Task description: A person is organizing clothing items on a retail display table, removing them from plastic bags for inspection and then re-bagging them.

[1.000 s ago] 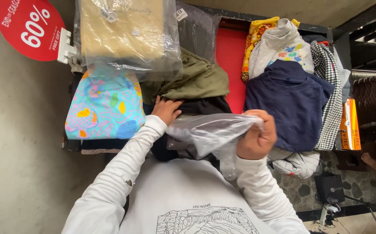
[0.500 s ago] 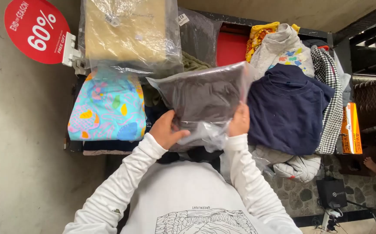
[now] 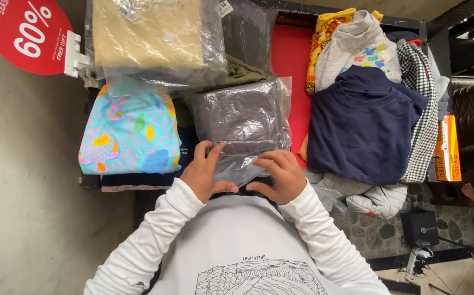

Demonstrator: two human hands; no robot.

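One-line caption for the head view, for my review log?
Both hands, left hand and right hand, press a clear-bagged dark garment flat on a clothing display table.

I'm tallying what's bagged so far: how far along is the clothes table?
Done: a tan garment lies bagged at the back. In hand: left hand and right hand press a bagged dark garment. Left: the navy sweater and patterned top lie unbagged.

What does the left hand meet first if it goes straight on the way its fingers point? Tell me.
The left hand points up the table and already touches the clear bag of dark grey clothing. Going straight on, it would likely slide further over that bag first.
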